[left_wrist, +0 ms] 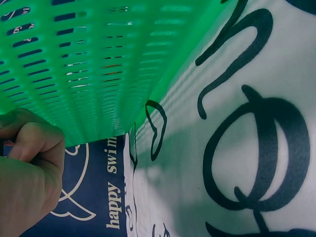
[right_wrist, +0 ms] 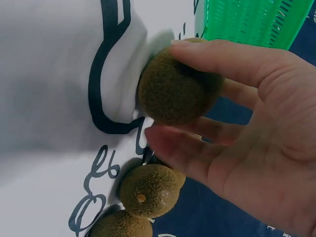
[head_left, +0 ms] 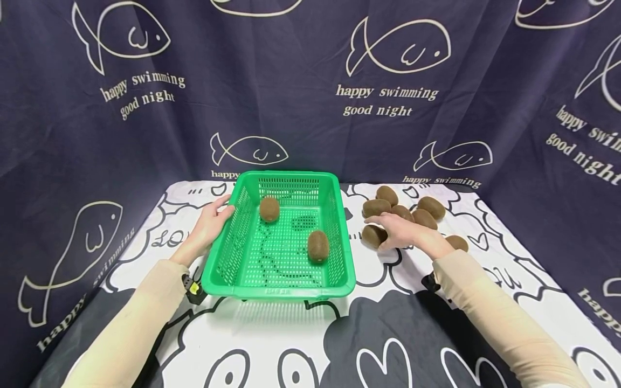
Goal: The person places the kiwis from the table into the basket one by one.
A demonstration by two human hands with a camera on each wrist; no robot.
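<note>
- The right hand [head_left: 405,231] has thumb and fingers bent round one kiwi [right_wrist: 180,91], narrowed to its width; whether the fruit is lifted or rests on the worktop [head_left: 271,334], I cannot tell for sure.
- The left hand [head_left: 208,223] holds the left rim of the basket [head_left: 278,292], its fingers bent there and no fruit visible in it.
- The basket stands upright between the hands, green and slatted, with its open top up.
- Inside it lie two kiwis, well apart: one at the far left [head_left: 269,209], one nearer on the right [head_left: 318,247].
- Just beyond the right hand, five more kiwis [head_left: 430,207] sit close together on the worktop; a sixth [head_left: 457,243] lies apart to the right, partly behind the forearm.
- By how things lie, the work seems at an early stage: two of the nine visible kiwis are in the basket; seven are outside, counting the held one.
- Behind the worktop hangs a dark blue curtain [head_left: 310,108] printed with fish.
</note>
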